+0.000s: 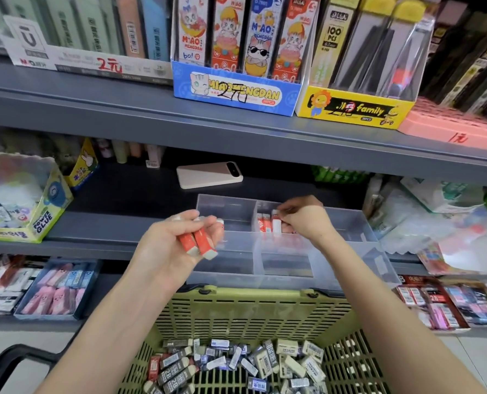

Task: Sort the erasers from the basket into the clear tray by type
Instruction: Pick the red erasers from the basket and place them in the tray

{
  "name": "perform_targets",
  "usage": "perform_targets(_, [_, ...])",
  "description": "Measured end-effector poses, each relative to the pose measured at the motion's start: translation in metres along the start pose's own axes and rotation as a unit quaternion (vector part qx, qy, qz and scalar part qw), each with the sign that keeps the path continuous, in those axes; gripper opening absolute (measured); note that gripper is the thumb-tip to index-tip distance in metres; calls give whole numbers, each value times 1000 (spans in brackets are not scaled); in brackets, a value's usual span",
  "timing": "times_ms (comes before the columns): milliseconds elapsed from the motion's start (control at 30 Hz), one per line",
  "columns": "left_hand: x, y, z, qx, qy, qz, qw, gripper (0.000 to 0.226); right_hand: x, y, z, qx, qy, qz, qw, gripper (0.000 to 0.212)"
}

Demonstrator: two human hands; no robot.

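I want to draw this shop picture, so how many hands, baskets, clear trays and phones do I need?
Hands: 2, the left hand gripping red erasers, the right hand pinching another eraser
Basket: 1
Clear tray: 1
Phone: 1
Total: 5

Left hand [179, 240] grips red erasers [198, 243]; right hand [302, 220] pinches eraser [276, 224] in clear tray [350, 223].
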State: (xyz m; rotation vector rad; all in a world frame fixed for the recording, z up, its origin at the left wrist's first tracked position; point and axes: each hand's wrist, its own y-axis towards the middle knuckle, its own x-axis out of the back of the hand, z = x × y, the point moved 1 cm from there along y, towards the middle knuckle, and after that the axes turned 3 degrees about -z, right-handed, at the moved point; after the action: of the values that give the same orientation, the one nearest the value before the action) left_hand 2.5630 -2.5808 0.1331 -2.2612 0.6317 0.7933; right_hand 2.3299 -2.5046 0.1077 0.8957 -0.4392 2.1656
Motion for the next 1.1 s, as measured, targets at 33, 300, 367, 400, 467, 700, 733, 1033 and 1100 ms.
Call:
perform_targets(33, [-1, 0, 1, 0, 3, 10, 1000, 23, -1, -1, 1, 3, -3, -4, 1000, 13])
perform_targets(300, [-3, 5, 11, -8, 37, 49, 998, 36, -1, -10, 4, 9, -118, 7, 993, 13])
perform_targets(367, [-5, 4, 14, -7, 39, 48, 998, 37, 4, -15, 10, 34, -139, -10, 990, 14])
perform_targets(400, [-6, 4, 16, -9, 38, 48, 998, 37, 7, -21, 15, 52, -131, -43, 989, 14])
perform_targets(467, [-10, 5, 18, -22, 34, 50, 998, 30, 11, -39, 29, 66, -9, -63, 996, 12])
perform_targets(700, [-20, 5, 21, -60, 62, 61, 994, 14, 2, -103, 81, 119, 154, 119, 974, 17])
perform_targets(733, [-19, 4, 21, -62, 62, 66, 994, 14, 1, -102, 81, 115, 156, 127, 973, 16])
perform_targets(1033, [9, 1, 3, -53, 43, -5, 998, 23, 39, -49, 38, -58, 254, 46, 964, 24])
perform_targets(1100, [16, 3, -3, -40, 30, -19, 999, 27, 28, -44, 40, -66, 237, 69, 967, 21])
